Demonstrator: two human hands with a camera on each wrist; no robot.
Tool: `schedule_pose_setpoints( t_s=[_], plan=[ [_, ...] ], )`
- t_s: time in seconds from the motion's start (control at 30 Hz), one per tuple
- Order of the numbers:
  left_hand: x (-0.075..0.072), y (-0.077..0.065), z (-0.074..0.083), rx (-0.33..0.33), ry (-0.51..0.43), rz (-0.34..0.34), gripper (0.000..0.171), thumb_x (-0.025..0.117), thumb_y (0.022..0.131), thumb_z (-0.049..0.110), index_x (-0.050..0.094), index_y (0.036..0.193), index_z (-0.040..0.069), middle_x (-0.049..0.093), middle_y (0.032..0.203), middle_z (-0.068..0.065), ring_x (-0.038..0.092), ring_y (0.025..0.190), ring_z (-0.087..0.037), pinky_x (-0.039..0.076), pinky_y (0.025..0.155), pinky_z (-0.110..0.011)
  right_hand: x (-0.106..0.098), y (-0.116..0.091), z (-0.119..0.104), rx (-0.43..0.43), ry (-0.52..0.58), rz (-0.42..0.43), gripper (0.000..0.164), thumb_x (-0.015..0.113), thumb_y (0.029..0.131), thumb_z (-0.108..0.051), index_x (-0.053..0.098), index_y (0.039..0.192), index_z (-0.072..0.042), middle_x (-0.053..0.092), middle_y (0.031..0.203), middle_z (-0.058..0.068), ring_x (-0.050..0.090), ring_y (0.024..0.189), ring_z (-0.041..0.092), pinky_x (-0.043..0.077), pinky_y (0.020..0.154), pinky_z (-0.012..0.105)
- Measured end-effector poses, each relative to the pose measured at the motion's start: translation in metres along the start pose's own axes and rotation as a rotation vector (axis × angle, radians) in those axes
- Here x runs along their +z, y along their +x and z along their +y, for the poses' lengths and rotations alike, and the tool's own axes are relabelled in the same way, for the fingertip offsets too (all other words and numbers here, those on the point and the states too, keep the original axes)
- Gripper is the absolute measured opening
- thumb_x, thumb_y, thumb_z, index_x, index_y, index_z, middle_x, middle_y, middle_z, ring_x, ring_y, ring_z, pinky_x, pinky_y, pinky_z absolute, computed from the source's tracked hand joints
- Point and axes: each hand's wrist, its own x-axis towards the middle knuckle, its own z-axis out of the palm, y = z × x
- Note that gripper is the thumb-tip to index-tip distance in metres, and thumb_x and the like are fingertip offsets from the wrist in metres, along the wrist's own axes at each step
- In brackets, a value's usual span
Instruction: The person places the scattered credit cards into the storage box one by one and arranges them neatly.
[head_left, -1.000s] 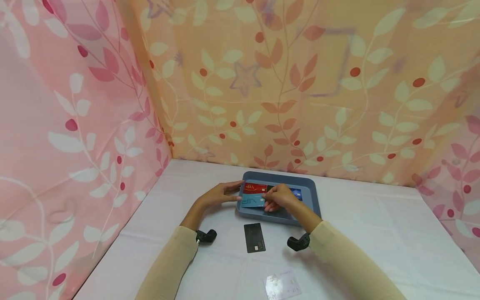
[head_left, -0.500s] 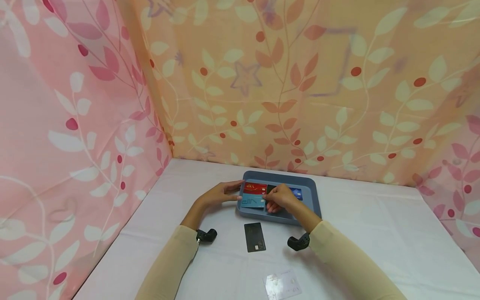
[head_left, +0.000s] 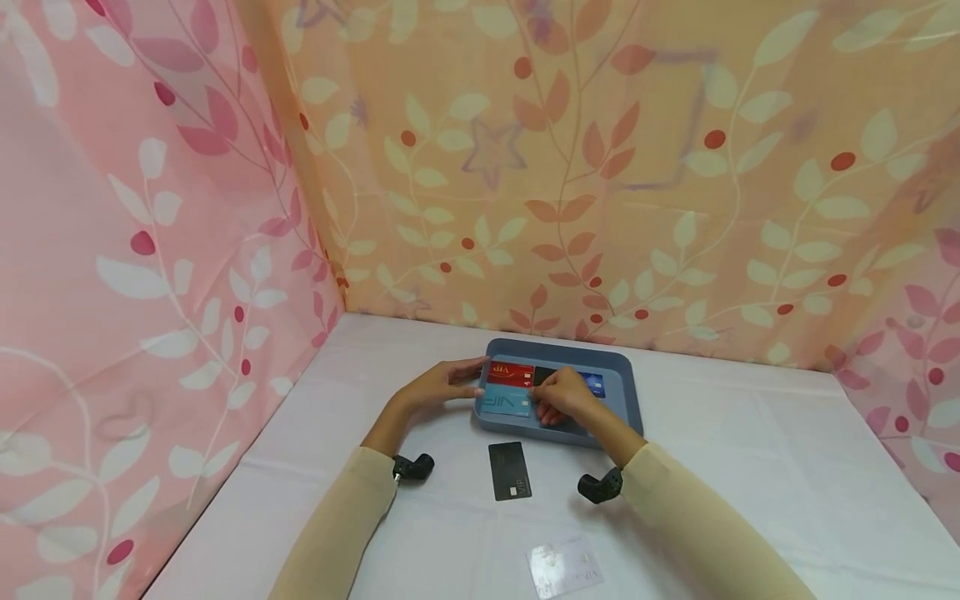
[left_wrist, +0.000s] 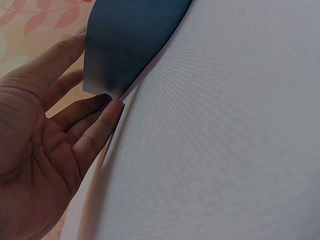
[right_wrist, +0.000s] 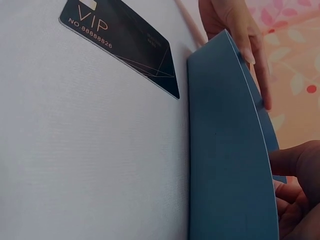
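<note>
Light blue, the VIP card (head_left: 504, 400) is sitting inside the near-left corner of the blue-grey tray (right_wrist: 227, 140); the right hand (head_left: 562, 396) is pinching its right edge between thumb and forefinger, the other fingers curling under; whether the card is lying fully flat, I cannot tell. The left hand (head_left: 444, 386) is touching the tray's left side, its fingers spreading apart and its thumb standing off from them. A red VIP card (head_left: 510, 374) is lying just beyond the light-blue one; a dark card (head_left: 545, 375) is showing partly behind the right hand; a blue card (head_left: 594, 384) is lying to the right of that. Outside the tray, a black VIP card (head_left: 510, 472) is lying near its front wall; a translucent card (head_left: 565, 568) is lying nearer the person, reflecting light; both are resting on the white tablecloth (head_left: 810, 467). Beige sleeves (head_left: 337, 525) are covering the forearms; a leaf-patterned orange backdrop (head_left: 450, 200) is hanging behind.
</note>
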Motion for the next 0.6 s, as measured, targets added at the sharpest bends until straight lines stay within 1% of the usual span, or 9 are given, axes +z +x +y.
schedule_pose_setpoints(
  t_s=[0.17, 0.37, 0.6],
  plan=[
    [0.0, 0.0, 0.0, -0.002, -0.013, 0.0, 0.074, 0.075, 0.094, 0.024, 0.039, 0.158, 0.014, 0.041, 0.159, -0.006, 0.039, 0.147, -0.024, 0.03, 0.12, -0.044, -0.001, -0.004, 0.0, -0.025, -0.028, 0.022, 0.025, 0.066, 0.099, -0.016, 0.076, 0.089, 0.004, 0.068, 0.062, 0.012, 0.066, 0.048, 0.019, 0.057, 0.048, 0.029],
    [0.0, 0.0, 0.001, -0.012, -0.018, -0.001, 0.073, 0.075, 0.094, 0.024, 0.039, 0.158, 0.016, 0.041, 0.159, -0.005, 0.038, 0.147, -0.022, 0.031, 0.12, -0.042, -0.002, -0.01, 0.0, -0.059, -0.066, 0.038, 0.025, 0.065, 0.099, -0.016, 0.075, 0.09, 0.004, 0.067, 0.063, 0.011, 0.066, 0.05, 0.021, 0.058, 0.049, 0.031],
    [0.0, 0.0, 0.001, -0.009, -0.011, 0.002, 0.072, 0.073, 0.096, 0.023, 0.039, 0.158, 0.015, 0.04, 0.16, -0.007, 0.038, 0.147, -0.022, 0.03, 0.12, -0.041, -0.003, -0.017, -0.005, -0.107, -0.105, 0.059, 0.022, 0.067, 0.098, -0.016, 0.073, 0.091, 0.003, 0.068, 0.066, 0.009, 0.064, 0.051, 0.02, 0.058, 0.052, 0.03]
  ],
)
